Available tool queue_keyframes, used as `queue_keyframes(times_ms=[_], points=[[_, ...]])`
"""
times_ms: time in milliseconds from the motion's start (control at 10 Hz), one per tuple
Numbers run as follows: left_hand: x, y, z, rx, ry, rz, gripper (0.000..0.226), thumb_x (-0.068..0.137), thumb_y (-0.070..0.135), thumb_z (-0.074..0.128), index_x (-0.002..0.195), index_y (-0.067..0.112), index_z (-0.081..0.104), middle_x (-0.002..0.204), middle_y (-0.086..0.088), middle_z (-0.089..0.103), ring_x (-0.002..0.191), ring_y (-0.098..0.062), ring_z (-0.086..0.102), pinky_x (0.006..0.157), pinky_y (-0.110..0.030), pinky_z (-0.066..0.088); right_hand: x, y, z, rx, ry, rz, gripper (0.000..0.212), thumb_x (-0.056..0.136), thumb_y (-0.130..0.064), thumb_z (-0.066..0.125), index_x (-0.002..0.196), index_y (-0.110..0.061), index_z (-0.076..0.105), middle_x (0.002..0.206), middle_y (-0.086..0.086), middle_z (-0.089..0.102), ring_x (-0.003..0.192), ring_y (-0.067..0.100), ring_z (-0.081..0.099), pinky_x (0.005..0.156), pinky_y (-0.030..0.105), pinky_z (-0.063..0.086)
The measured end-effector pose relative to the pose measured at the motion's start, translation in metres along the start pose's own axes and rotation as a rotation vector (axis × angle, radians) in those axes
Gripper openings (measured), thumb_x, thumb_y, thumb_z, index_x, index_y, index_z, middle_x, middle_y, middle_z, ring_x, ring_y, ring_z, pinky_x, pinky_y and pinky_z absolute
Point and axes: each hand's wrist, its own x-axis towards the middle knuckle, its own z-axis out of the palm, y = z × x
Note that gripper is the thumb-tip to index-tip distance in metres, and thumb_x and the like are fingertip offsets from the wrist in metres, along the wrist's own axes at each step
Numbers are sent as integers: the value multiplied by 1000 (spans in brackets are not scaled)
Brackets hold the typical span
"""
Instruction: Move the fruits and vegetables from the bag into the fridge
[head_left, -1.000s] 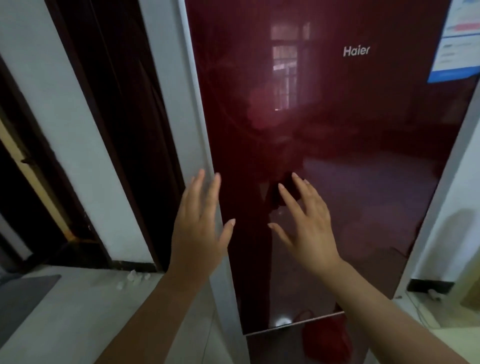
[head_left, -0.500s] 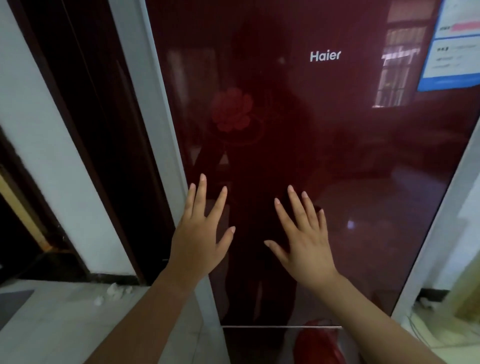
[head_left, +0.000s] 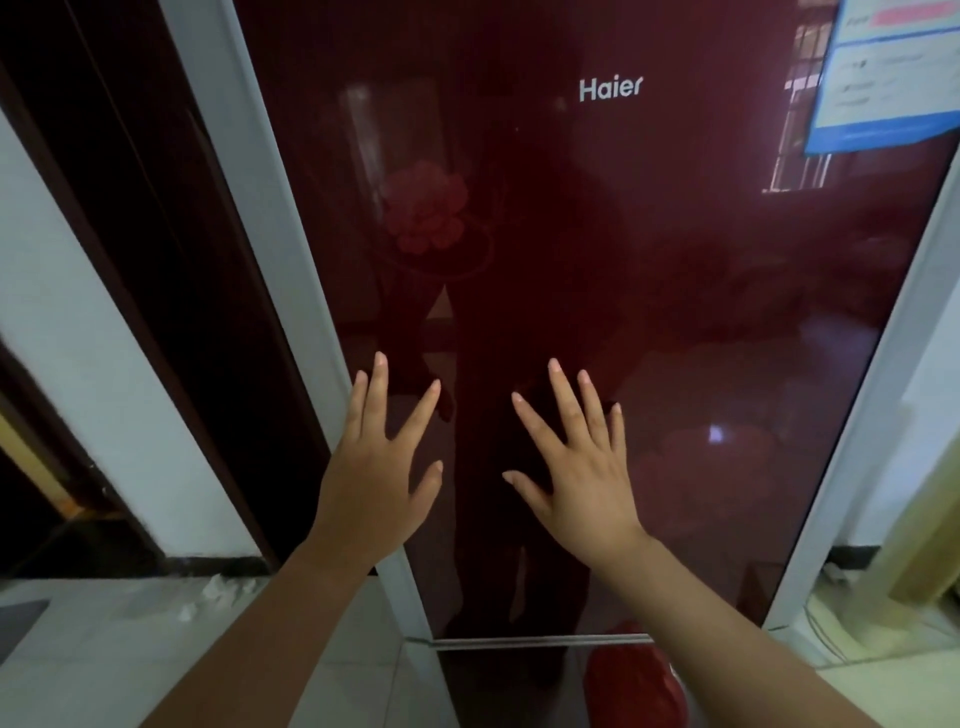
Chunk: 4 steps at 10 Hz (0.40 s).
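Note:
A tall dark red glossy fridge with a Haier logo fills the view, its door closed. My left hand is raised in front of the door's left edge, fingers spread and straight. My right hand is held up beside it over the door's lower middle, fingers also spread. Both hands hold nothing; whether they touch the door I cannot tell. A red bag lies low by the fridge's bottom section, partly behind my right forearm. No fruit or vegetables show.
A blue-and-white label is stuck on the door's upper right. A dark doorway and white wall stand to the left. Pale tiled floor lies below, with small white scraps near the wall base.
The view has swung so the fridge door sits more square and closer. Both hands stay raised with spread fingers, now lower on the door and nearer to each other.

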Motion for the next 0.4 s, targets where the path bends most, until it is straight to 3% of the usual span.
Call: queue_keyframes(times_ms=[200, 400], points=[[-9, 5, -8, -16, -104, -9, 75, 85, 40, 58, 148, 32, 17, 158, -9, -5, 144, -29, 7, 109, -44, 29, -6, -2, -13, 205, 14, 28, 68, 84, -38, 66, 141, -17, 37, 156, 5, 17, 144, 24, 13, 109, 39, 30], [-22, 20, -38, -56, -154, 15, 70, 89, 44, 51, 147, 36, 13, 158, -2, 1, 145, -22, 2, 112, -45, 22, -16, -16, -46, 219, -4, 41, 63, 84, -41, 64, 138, -17, 42, 152, 1, 28, 140, 17, 25, 93, 32, 45]])
